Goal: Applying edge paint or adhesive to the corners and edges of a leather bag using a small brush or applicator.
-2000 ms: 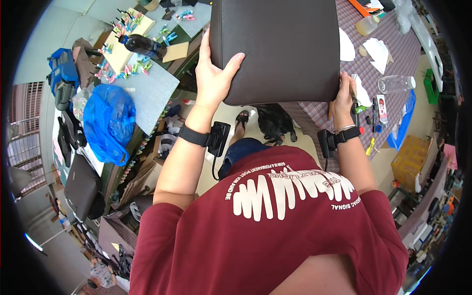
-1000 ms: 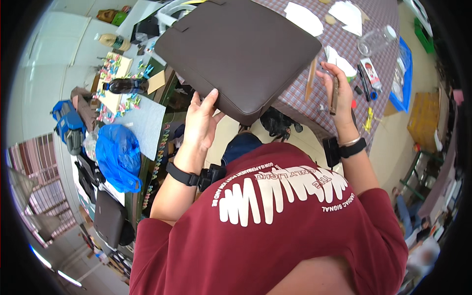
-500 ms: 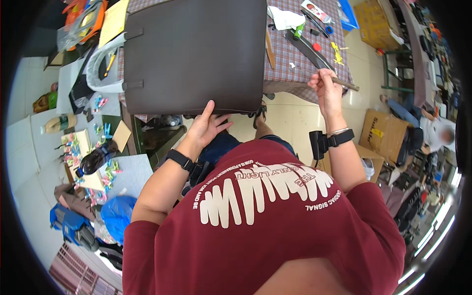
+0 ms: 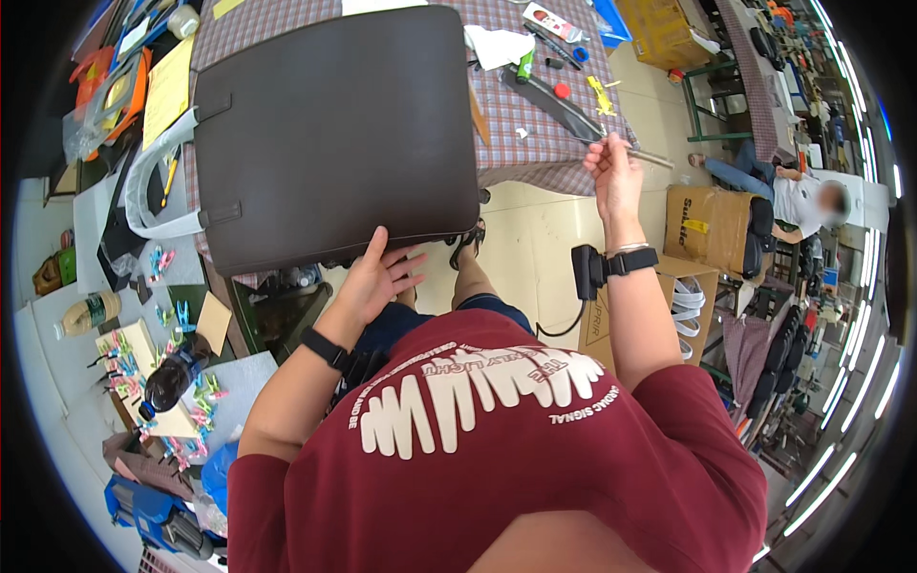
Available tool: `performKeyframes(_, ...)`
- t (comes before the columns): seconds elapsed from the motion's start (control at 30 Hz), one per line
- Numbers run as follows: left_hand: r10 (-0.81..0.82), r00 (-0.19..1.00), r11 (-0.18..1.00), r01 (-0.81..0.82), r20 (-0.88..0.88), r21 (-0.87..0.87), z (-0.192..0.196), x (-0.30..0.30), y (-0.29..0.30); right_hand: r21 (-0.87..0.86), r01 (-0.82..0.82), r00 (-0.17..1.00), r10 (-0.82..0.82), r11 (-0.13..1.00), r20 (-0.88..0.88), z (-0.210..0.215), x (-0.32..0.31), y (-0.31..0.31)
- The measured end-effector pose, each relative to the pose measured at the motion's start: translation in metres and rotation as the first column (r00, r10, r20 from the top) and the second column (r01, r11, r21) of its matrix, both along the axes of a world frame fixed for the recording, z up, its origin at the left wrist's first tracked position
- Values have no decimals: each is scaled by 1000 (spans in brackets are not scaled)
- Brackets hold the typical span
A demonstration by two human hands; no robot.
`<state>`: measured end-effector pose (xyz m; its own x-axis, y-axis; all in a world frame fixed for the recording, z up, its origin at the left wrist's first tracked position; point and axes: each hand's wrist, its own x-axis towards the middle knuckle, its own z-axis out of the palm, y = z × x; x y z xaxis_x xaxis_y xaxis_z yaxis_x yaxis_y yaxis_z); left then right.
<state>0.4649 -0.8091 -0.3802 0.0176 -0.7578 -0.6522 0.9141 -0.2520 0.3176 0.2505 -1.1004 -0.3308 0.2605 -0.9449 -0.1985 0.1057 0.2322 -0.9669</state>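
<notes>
Left hand (image 4: 377,277) props the dark brown panel (image 4: 334,134) from below, fingers spread wide, steadying it; right hand (image 4: 611,172) fingers pinch a thin rod (image 4: 642,153) at upper right.

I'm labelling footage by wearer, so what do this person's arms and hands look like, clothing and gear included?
Both hands, left and right, are bare. The forearms are uncovered below dark red sleeves. A black band sits on the left wrist. The right wrist has a black strap holding a small black box, from which a black cable trails.
</notes>
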Motion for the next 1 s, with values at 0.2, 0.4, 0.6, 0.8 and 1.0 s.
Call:
performKeyframes(0.2,-381,906,924,377,182,58,25,9,8,-101,250,968,-246,963,45,-2,-1,-61)
performKeyframes(0.4,-628,454,754,555,632,352,21,-11,14,-131,268,963,-265,954,42,-29,-12,-118)
performKeyframes(0.6,-549,-284,704,350,786,618,50,-44,-11,-132,177,984,-179,975,1,-50,-17,-160)
performKeyframes(0.8,-507,-175,862,-99,844,497,59,-84,-34,-69,163,986,-160,984,51,-61,-16,-187)
performKeyframes(1.0,-402,-183,812,-525,897,257,47,-99,-41,-146,77,997,-72,986,39,-65,-25,-201)
